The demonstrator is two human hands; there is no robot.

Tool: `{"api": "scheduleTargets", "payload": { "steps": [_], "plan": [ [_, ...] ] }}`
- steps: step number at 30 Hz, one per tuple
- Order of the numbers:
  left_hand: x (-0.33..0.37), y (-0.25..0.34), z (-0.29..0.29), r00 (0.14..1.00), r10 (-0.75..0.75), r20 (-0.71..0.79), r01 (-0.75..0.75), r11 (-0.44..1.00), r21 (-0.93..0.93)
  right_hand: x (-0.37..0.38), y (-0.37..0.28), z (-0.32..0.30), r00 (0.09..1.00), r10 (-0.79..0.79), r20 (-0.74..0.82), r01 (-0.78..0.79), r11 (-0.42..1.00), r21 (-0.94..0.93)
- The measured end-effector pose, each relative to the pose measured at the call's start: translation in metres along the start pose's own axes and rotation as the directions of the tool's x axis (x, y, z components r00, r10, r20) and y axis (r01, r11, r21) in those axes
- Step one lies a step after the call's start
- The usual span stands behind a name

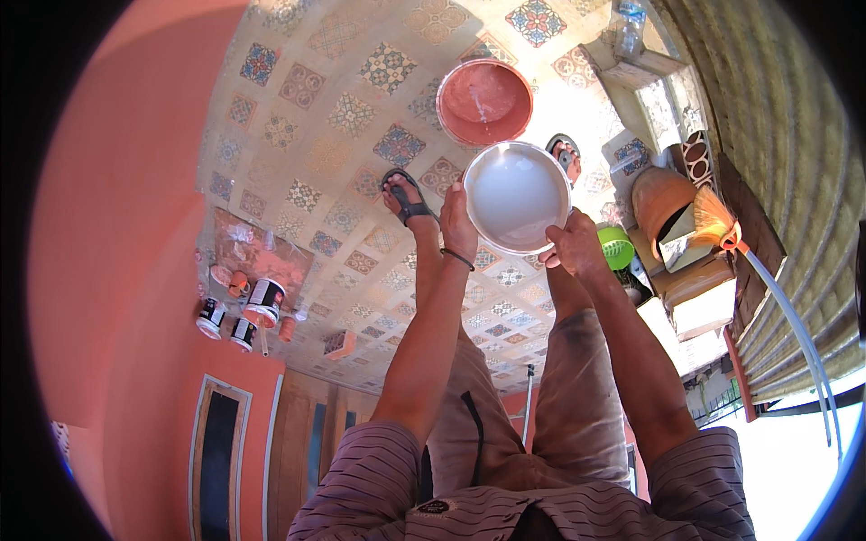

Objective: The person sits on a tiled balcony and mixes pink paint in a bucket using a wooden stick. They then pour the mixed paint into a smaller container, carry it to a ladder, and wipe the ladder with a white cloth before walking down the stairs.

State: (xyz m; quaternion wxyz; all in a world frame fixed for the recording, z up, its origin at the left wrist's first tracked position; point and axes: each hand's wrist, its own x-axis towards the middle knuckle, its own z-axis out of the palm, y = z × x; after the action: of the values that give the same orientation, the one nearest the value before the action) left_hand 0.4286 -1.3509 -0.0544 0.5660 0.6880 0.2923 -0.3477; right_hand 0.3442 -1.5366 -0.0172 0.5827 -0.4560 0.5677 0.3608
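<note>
White round plastic bucket (pixel 516 194) held btwn my L hand (pixel 460 225) at left & R hand (pixel 575 245) on near-right rim; salmon-pink round bucket (pixel 469 88) just beyond. Prob steadying step; next likely needs firm two-handed grip.

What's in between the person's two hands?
A white bucket: in the head view, the left hand and right hand touch it from opposite sides.

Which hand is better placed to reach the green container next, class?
Likely the right hand: it appears nearer the green container than the left hand, though both hold the white bucket.
</note>
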Motion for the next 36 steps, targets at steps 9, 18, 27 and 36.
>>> {"api": "scheduleTargets", "payload": {
  "steps": [9, 18, 27, 36],
  "plan": [
    [0.042, -0.039, -0.008, 0.999, -0.006, 0.052, 0.01, 0.997, -0.082, -0.025, 0.039, -0.069, 0.951, -0.157, -0.268, 0.239, 0.92, 0.312],
    [0.139, -0.05, -0.006, 0.982, -0.172, -0.072, 0.18, 0.974, 0.136, -0.01, 0.006, -0.174, 0.831, -0.19, -0.522, 0.502, 0.66, 0.559],
    [0.176, -0.033, -0.003, 0.97, -0.228, 0.087, 0.227, 0.974, 0.026, 0.079, -0.016, -0.279, 0.784, -0.246, -0.57, 0.611, 0.473, 0.635],
    [0.195, -0.064, -0.006, 0.993, -0.038, 0.115, 0.031, 0.997, 0.066, 0.115, 0.009, -0.315, 0.881, -0.25, -0.403, 0.474, 0.448, 0.758]
  ]
}}
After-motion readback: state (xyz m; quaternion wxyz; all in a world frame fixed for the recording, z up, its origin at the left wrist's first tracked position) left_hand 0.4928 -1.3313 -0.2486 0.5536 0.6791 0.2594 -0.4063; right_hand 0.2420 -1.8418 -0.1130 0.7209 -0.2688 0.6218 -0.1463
